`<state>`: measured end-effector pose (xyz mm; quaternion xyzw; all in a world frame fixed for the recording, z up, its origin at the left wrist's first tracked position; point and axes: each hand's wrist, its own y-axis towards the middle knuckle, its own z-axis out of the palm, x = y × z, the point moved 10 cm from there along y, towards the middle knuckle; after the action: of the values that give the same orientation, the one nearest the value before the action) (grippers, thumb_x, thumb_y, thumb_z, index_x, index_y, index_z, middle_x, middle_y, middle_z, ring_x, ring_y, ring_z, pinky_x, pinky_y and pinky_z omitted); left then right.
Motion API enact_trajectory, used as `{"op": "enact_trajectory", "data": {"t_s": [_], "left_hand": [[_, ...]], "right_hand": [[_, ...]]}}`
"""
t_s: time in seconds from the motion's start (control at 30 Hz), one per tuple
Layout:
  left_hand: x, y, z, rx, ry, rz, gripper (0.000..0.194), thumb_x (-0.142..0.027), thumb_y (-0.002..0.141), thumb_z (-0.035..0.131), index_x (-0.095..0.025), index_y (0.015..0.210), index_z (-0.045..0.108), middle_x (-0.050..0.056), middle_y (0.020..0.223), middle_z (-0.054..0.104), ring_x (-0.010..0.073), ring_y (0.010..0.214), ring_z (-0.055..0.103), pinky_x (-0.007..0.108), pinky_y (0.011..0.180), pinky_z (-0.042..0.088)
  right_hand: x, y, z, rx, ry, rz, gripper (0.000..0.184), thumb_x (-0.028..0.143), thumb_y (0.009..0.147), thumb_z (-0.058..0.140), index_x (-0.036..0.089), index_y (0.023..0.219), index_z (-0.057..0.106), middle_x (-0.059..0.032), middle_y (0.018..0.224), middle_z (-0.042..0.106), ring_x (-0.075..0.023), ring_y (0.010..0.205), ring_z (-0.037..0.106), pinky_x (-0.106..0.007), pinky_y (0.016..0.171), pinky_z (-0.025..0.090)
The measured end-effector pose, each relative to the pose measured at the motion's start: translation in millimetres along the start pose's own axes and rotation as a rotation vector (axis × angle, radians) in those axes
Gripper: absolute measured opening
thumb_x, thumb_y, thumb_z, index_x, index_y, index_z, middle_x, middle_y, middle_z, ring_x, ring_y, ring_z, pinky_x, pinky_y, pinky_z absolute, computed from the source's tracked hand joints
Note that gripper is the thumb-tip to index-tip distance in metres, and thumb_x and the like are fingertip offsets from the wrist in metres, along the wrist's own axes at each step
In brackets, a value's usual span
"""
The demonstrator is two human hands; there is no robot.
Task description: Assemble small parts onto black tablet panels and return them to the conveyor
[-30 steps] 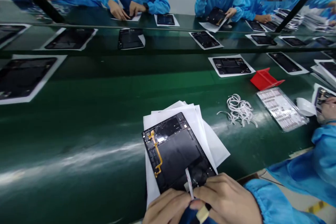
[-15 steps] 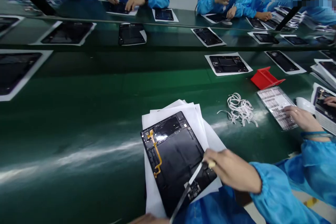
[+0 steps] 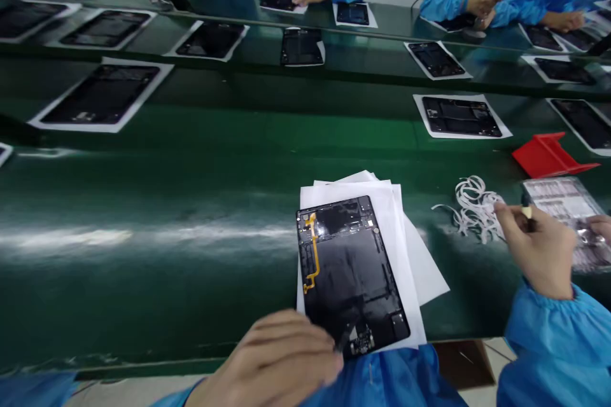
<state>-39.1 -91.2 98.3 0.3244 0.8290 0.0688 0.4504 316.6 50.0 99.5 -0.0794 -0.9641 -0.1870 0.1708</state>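
Observation:
A black tablet housing (image 3: 351, 267) with an orange flex cable (image 3: 314, 254) lies tilted on a stack of white paper sheets (image 3: 422, 261). My left hand (image 3: 281, 359) is at the housing's lower left corner. Its fingers are pressed together, with a dark thin tip by the fingertips; what they hold is blurred. Over on the right, my right hand (image 3: 539, 245) is at the edge of a pile of curled white strips (image 3: 472, 206). Its fingers are pinched, and a small pale yellow end sticks out between them; the rest of that object is hidden.
A red plastic holder (image 3: 548, 156) and a clear tray of small parts (image 3: 558, 194) are at the right, where a co-worker's hand (image 3: 600, 227) touches the tray. Tablet housings on paper, such as one housing (image 3: 461, 117), lie along the green bench (image 3: 143, 292) and shelf. Co-workers sit opposite.
My right hand has moved from the housing's lower right to the strip pile. The long pale strip-like piece across the housing is gone. My left hand has come further into view; the view has shifted left.

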Motion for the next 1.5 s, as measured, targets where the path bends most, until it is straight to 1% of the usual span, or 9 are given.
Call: {"op": "enact_trajectory", "data": {"t_s": [0.1, 0.17, 0.23, 0.33, 0.37, 0.47, 0.57, 0.67, 1.5], "left_hand": [[17.9, 31.7, -7.3, -0.011, -0.001, 0.076, 0.03, -0.004, 0.086, 0.06, -0.018, 0.112, 0.063, 0.005, 0.093, 0.075, 0.0173, 0.079, 0.07, 0.029, 0.069, 0.054], [41.8, 51.7, -10.9, -0.081, -0.02, 0.009, 0.022, -0.007, 0.086, 0.062, -0.02, 0.103, 0.065, 0.004, 0.091, 0.074, 0.0164, 0.078, 0.068, 0.029, 0.068, 0.053], [69.7, 67.5, -2.8, -0.075, -0.056, -0.111, 0.01, -0.013, 0.087, 0.064, -0.02, 0.093, 0.067, 0.003, 0.086, 0.073, 0.0156, 0.077, 0.066, 0.028, 0.07, 0.052], [105.4, 79.8, 18.2, 0.026, -0.095, -0.281, 0.005, -0.021, 0.087, 0.064, -0.019, 0.084, 0.068, 0.002, 0.083, 0.07, 0.0162, 0.08, 0.063, 0.03, 0.073, 0.051], [114.0, 81.3, 22.9, 0.05, -0.093, -0.319, 0.006, -0.023, 0.087, 0.065, -0.019, 0.083, 0.067, 0.002, 0.084, 0.068, 0.0169, 0.082, 0.063, 0.031, 0.074, 0.05], [128.7, 82.2, 26.4, 0.055, -0.06, -0.364, 0.007, -0.025, 0.085, 0.066, -0.019, 0.08, 0.066, 0.003, 0.091, 0.065, 0.0188, 0.09, 0.061, 0.033, 0.081, 0.049], [132.0, 80.9, 27.7, 0.055, -0.025, -0.357, 0.008, -0.023, 0.086, 0.065, -0.019, 0.08, 0.065, 0.004, 0.096, 0.063, 0.0199, 0.094, 0.06, 0.035, 0.086, 0.047], [132.7, 80.1, 29.8, 0.054, -0.002, -0.358, 0.008, -0.023, 0.086, 0.066, -0.019, 0.079, 0.065, 0.004, 0.098, 0.063, 0.0204, 0.095, 0.059, 0.037, 0.088, 0.047], [135.0, 75.6, 34.8, 0.079, 0.049, -0.371, 0.008, -0.021, 0.088, 0.062, -0.019, 0.081, 0.063, 0.005, 0.102, 0.062, 0.0215, 0.097, 0.057, 0.039, 0.088, 0.046]], "right_hand": [[-28.4, 5.9, 4.0, -0.013, -0.051, 0.043, 0.034, 0.05, 0.087, 0.057, 0.017, 0.081, 0.067, -0.0008, 0.053, 0.049, -0.0175, 0.051, 0.048, -0.031, 0.051, 0.034], [-36.4, 3.8, 5.4, -0.006, -0.117, 0.033, 0.031, 0.046, 0.087, 0.057, 0.018, 0.092, 0.068, -0.0024, 0.058, 0.055, -0.0198, 0.052, 0.052, -0.032, 0.051, 0.035], [-26.6, -5.2, 6.0, -0.016, -0.188, -0.028, 0.027, 0.042, 0.09, 0.054, 0.02, 0.099, 0.066, -0.0047, 0.064, 0.057, -0.021, 0.055, 0.054, -0.033, 0.052, 0.037], [19.3, -36.7, 9.4, -0.074, -0.156, -0.17, 0.022, 0.038, 0.092, 0.051, 0.02, 0.091, 0.064, -0.0054, 0.068, 0.056, -0.02, 0.059, 0.054, -0.032, 0.054, 0.041], [39.9, -51.8, 17.2, -0.038, -0.07, -0.234, 0.02, 0.036, 0.092, 0.053, 0.019, 0.089, 0.063, -0.0051, 0.07, 0.057, -0.0198, 0.061, 0.057, -0.032, 0.055, 0.044], [106.0, -111.0, 63.8, 0.337, 0.243, -0.491, 0.019, 0.022, 0.095, 0.045, 0.019, 0.104, 0.061, -0.0095, 0.1, 0.066, -0.0202, 0.091, 0.067, -0.029, 0.071, 0.055], [135.7, -153.0, 85.3, 0.464, 0.335, -0.622, 0.032, 0.013, 0.093, 0.041, 0.017, 0.12, 0.057, -0.0122, 0.124, 0.063, -0.0201, 0.107, 0.065, -0.028, 0.079, 0.058], [139.1, -165.4, 93.1, 0.482, 0.36, -0.679, 0.038, 0.009, 0.09, 0.039, 0.015, 0.123, 0.057, -0.0127, 0.128, 0.062, -0.0209, 0.107, 0.066, -0.029, 0.081, 0.06], [137.4, -164.7, 98.0, 0.513, 0.436, -0.685, 0.041, 0.006, 0.089, 0.04, 0.014, 0.126, 0.055, -0.0142, 0.127, 0.063, -0.0223, 0.108, 0.066, -0.032, 0.084, 0.06]]}}
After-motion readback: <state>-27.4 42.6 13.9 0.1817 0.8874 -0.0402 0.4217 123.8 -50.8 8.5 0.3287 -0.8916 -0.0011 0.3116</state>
